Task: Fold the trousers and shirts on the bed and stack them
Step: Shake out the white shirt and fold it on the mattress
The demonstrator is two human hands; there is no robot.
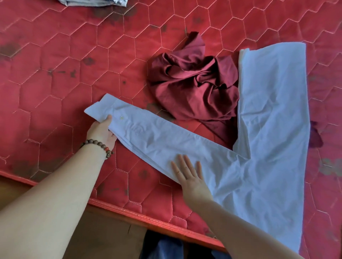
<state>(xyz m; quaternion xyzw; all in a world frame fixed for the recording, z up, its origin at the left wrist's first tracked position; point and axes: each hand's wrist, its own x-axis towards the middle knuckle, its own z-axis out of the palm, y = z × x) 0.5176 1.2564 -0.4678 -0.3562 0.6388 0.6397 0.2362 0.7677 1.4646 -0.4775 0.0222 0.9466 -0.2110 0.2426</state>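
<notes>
Head view shows no readable writing or label on any garment. On the red quilted mattress a pale blue shirt lies flat, one sleeve stretched out toward the left. Left hand, with a bead bracelet on its wrist, pinches the sleeve's cuff, thumb on top. Right hand rests flat on the sleeve's middle, fingers spread open. Crumpled maroon garment lies just beyond the sleeve, touching the shirt's body. Grey cloth sits at the far edge.
</notes>
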